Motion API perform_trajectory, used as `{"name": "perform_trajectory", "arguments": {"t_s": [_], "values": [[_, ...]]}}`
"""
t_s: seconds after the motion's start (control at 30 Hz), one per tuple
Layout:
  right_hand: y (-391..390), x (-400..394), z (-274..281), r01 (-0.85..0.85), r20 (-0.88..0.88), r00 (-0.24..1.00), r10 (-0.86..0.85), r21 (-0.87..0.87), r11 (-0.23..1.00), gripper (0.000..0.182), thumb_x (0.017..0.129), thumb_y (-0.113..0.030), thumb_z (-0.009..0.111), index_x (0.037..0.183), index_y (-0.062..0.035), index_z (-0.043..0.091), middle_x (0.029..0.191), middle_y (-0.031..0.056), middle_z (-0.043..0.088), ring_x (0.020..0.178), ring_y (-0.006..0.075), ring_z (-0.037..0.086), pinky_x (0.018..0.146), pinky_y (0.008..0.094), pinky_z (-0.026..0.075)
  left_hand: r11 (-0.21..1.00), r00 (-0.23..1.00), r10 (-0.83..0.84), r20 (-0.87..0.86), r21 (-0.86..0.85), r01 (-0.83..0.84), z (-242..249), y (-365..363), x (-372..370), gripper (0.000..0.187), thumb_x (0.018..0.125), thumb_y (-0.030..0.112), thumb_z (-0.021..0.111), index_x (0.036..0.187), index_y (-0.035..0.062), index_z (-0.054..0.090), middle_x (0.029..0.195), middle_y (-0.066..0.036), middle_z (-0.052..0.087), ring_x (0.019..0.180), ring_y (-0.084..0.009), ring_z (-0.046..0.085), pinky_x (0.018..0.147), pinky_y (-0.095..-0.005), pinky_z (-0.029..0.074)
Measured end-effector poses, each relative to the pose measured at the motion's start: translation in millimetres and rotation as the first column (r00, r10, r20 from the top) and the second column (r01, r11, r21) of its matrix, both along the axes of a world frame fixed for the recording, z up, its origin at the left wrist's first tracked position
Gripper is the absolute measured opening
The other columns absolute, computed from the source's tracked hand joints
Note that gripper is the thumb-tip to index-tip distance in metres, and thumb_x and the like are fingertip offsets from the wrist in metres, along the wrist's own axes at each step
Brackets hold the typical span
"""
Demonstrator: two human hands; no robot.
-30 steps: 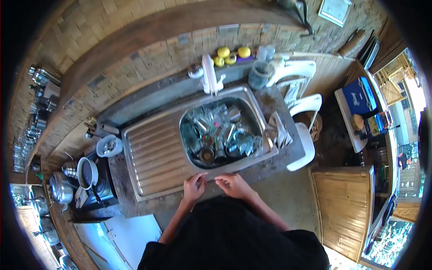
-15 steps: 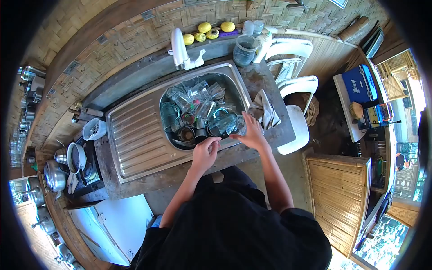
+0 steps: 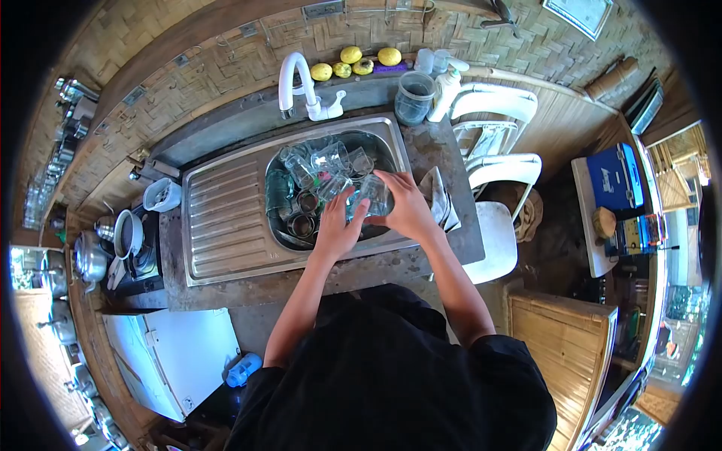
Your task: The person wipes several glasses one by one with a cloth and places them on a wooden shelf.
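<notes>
Clear drinking glasses (image 3: 331,158) and some darker cups (image 3: 301,225) lie heaped in the steel sink basin (image 3: 398,146). My right hand (image 3: 410,208) curves around a clear glass (image 3: 376,194) at the right side of the heap, thumb below and fingers over the top. Just left of it, my left hand (image 3: 338,228) reaches over the front rim, thumb and fingers spread apart, its thumb tip close to the same glass. A greenish ribbed glass (image 3: 280,192) rests against the basin's left wall.
Behind the basin stands a white faucet (image 3: 298,83). A cloudy plastic jar (image 3: 414,98) and a pump bottle (image 3: 447,92) stand at the back right, beside yellow fruit (image 3: 389,56). Right of the basin lies a folded cloth (image 3: 441,201); left is the ribbed drainboard (image 3: 233,218).
Both hands have moved further over the basin, the right one with a glass. My left hand has gone from curled fingers to spread ones. The view has shifted slightly.
</notes>
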State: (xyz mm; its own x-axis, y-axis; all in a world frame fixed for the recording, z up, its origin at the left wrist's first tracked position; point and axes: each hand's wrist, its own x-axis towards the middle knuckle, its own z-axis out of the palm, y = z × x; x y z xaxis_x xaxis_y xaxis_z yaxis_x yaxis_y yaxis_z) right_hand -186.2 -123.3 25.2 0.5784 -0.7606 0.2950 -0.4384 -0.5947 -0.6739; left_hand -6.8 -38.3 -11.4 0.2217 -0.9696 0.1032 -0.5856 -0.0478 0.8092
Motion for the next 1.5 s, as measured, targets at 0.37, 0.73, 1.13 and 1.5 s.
{"name": "perform_trajectory", "arguments": {"t_s": [0.37,0.73,1.13,1.5], "values": [[5,-2,-10,-0.241,-0.21,0.963,0.168,-0.394,0.887,0.09,0.066,-0.009,0.083,0.148,-0.0148,0.046,0.157,0.0009,0.042,0.139,0.0293,0.043,0.107,0.0436,0.041,0.991,0.993,-0.089,-0.072,-0.104,0.081,7,-11,7,0.077,0.075,0.025,0.088,0.137,-0.0034,0.052,0.116,-0.017,0.069,0.106,-0.0244,0.068,0.092,-0.0369,0.052],[-21,-76,-93,0.706,-0.341,0.638,-0.69,-0.098,0.701,0.086,0.082,-0.038,0.08,0.147,0.0029,0.042,0.133,0.0254,0.057,0.128,0.0433,0.048,0.109,0.0555,0.035,0.988,0.188,0.152,-0.97,0.148,-0.033,-39,1,-12,0.043,0.098,0.038,0.067,0.128,0.0081,0.06,0.125,-0.012,0.065,0.114,-0.0229,0.063,0.097,-0.0351,0.048],[-10,-67,-95,0.476,0.132,0.807,-0.576,0.431,0.766,0.03,0.08,-0.018,0.077,0.1,0.0039,0.07,0.102,0.0212,0.067,0.098,0.0383,0.066,0.082,0.0433,0.051,0.944,0.062,0.329,-0.942,0.326,-0.05,-12,9,-18,0.051,0.094,0.062,0.062,0.116,0.0164,0.063,0.127,-0.003,0.067,0.118,-0.0189,0.062,0.098,-0.0334,0.043],[96,16,-24,-0.011,-0.025,1.0,0.016,0.198,0.98,0.036,0.074,-0.002,0.066,0.109,-0.0031,0.07,0.138,0.011,0.059,0.115,0.0403,0.053,0.098,0.0493,0.047,0.886,0.067,0.423,-0.903,0.398,-0.239,-22,13,-51,0.071,0.092,0.063,0.061,0.129,0.0025,0.056,0.117,-0.013,0.065,0.105,-0.0277,0.063,0.097,-0.0444,0.048]]}}
